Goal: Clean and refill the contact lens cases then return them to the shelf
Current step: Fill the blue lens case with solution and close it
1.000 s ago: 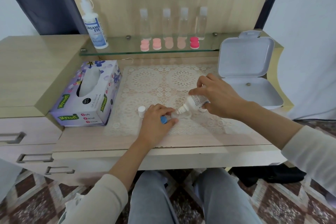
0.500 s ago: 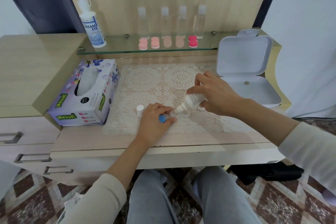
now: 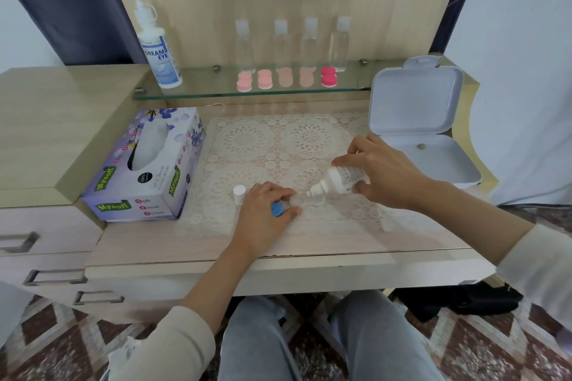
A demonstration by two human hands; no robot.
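Barely anything has shifted since a moment ago: our right hand still grips the small bottle, nozzle tilted down at the clear lens case on the lace mat. Our left hand pinches that case, with the blue cap tucked under its fingers.

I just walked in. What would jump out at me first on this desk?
The two hands at mid-desk: the right hand tips a small white bottle, nozzle down, over a clear lens case that the left hand pinches on the lace mat. Behind them, a row of pink lens cases lines the glass shelf, and a purple tissue box sits at the left.
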